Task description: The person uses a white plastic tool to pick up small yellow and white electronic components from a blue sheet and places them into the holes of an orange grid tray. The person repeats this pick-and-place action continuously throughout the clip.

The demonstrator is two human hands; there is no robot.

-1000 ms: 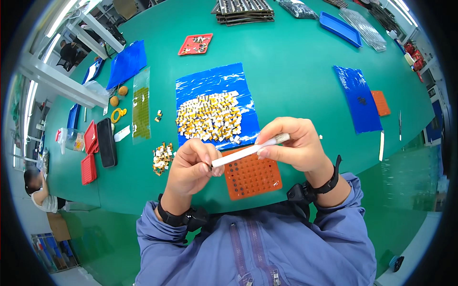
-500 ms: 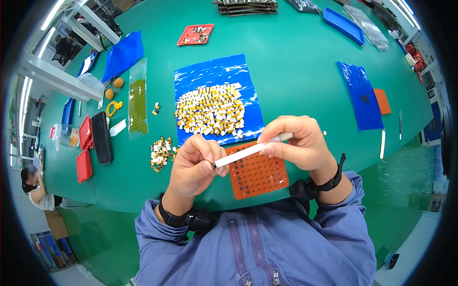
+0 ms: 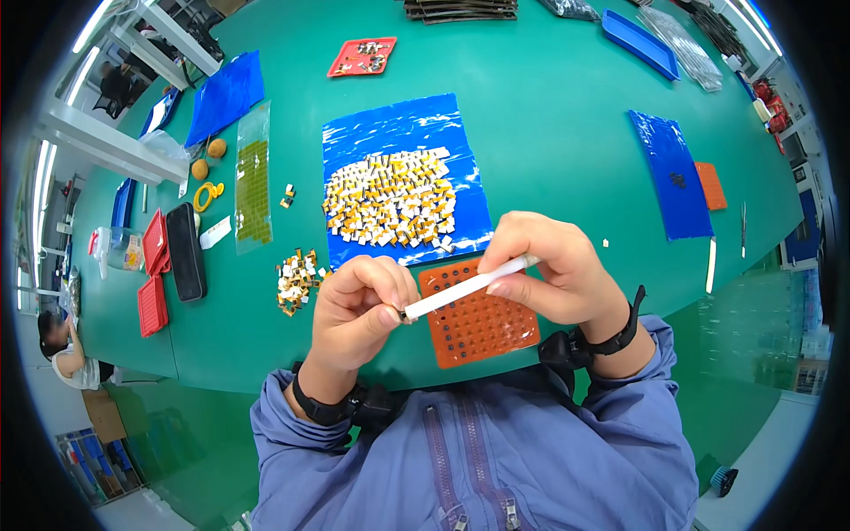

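Observation:
My right hand (image 3: pixel 560 270) grips a slim white stick (image 3: pixel 453 294), held at a slant with its lower end toward my left hand. Thumb and fingers of my left hand (image 3: pixel 356 305) pinch a tiny dark piece (image 3: pixel 405 317), which touches the tip of the stick; its exact kind is too small to tell. Beneath both hands lies an orange tray (image 3: pixel 496 332) with rows of holes, several on its left side filled with small black parts. Beyond it, many small white-and-yellow parts (image 3: pixel 390 199) are heaped on a blue sheet (image 3: pixel 390 119).
Left of my hands lies a smaller pile of such parts (image 3: pixel 298 281). Farther left are a black case (image 3: pixel 187 252), red trays (image 3: pixel 153 305) and yellow scissors (image 3: pixel 207 196). A red tray of small pieces (image 3: pixel 362 57) sits at the back. Another blue sheet (image 3: pixel 671 177) and tweezers (image 3: pixel 744 230) lie right.
The stick has turned slightly in my right hand, and less of its back end shows. My left fingers have shifted a little, leaving the dark piece at the tip more visible.

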